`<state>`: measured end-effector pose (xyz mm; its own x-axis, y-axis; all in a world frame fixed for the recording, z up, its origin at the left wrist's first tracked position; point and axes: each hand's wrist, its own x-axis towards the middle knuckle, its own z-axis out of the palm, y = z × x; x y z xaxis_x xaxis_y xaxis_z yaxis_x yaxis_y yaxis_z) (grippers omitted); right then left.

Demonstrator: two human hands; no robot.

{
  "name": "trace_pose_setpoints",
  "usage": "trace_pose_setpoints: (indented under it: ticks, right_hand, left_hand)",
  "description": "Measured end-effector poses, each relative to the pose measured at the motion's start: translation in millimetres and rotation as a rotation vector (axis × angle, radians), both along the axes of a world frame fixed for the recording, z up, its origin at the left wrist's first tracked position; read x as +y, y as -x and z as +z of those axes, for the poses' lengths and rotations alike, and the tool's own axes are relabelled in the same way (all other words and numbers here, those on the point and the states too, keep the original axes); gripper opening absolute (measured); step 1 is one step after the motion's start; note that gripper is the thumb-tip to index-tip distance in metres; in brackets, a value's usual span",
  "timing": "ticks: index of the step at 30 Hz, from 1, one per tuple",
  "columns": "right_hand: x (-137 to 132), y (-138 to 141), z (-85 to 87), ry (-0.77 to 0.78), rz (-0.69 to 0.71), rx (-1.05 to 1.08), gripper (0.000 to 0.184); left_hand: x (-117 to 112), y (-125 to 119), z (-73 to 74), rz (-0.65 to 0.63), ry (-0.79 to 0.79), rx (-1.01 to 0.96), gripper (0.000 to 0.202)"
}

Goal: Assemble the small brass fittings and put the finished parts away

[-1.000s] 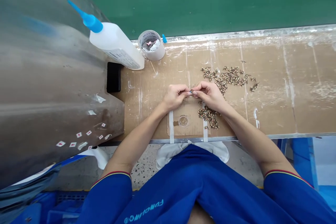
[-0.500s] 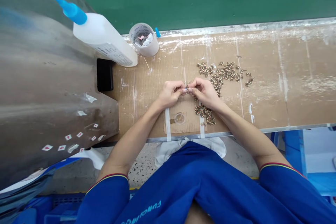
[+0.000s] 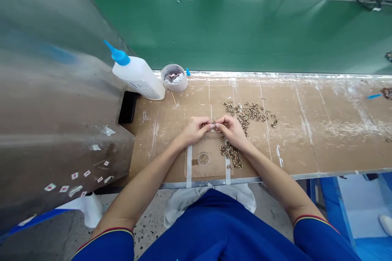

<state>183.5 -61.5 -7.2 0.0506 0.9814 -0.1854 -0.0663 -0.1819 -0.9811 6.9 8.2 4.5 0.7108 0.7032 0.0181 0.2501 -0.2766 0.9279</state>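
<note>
Metal panel [image 3: 61, 110] along the left edge of the tabletop [image 3: 284, 138], small red-marked stickers [image 3: 74, 175] on it. Black block [image 3: 128, 107] against that edge. White bottle [image 3: 139, 78], blue nozzle, upright near the back-left corner; round tub [image 3: 179, 85] just right of it, small blue cap [image 3: 188, 72] beside the tub at the back edge. Thin stick [image 3: 174, 98] lies in front of the tub.

My left hand [image 3: 194, 131]: thumb and index together, clamped on a tiny part [image 3: 214, 123], roughly mid-depth between front and back edges. Detail too small to read. Clear round dish [image 3: 203, 158] nearer the front edge. My right hand [image 3: 235, 132] pinches the same part, fingers meeting the left's. Loose brass-coloured pieces [image 3: 231, 154] sit by my right wrist, toward the front edge; more [image 3: 254, 112] spread behind that hand. Blue strip [image 3: 374, 96] far right, nearer the back edge.
</note>
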Motion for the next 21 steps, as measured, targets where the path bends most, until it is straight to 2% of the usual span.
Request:
trace_pose_setpoints:
  ticks: [7,13,16,19,21]
  right_hand:
    - [1.6,3.9,-0.4,-0.037,0.065,-0.155,0.036]
    - [7.1,6.2,6.7,-0.004,0.048,-0.242,0.018]
    - [9.7,7.0,9.3,0.002,0.078,-0.206,0.014]
    - [14.5,-4.1,17.5,-0.086,0.064,-0.221,0.01]
    - [17.7,-25.8,26.8,-0.165,-0.028,-0.284,0.006]
  left_hand:
    - [4.2,-0.6,-5.1,-0.027,-0.074,0.067,0.036]
    - [8.0,-0.1,9.4,-0.022,-0.11,0.107,0.039]
    - [8.8,-3.3,14.7,-0.025,-0.098,0.122,0.043]
    - [11.1,-3.0,18.7,-0.041,-0.028,0.134,0.044]
    - [16.6,4.7,23.6,0.054,-0.023,0.12,0.043]
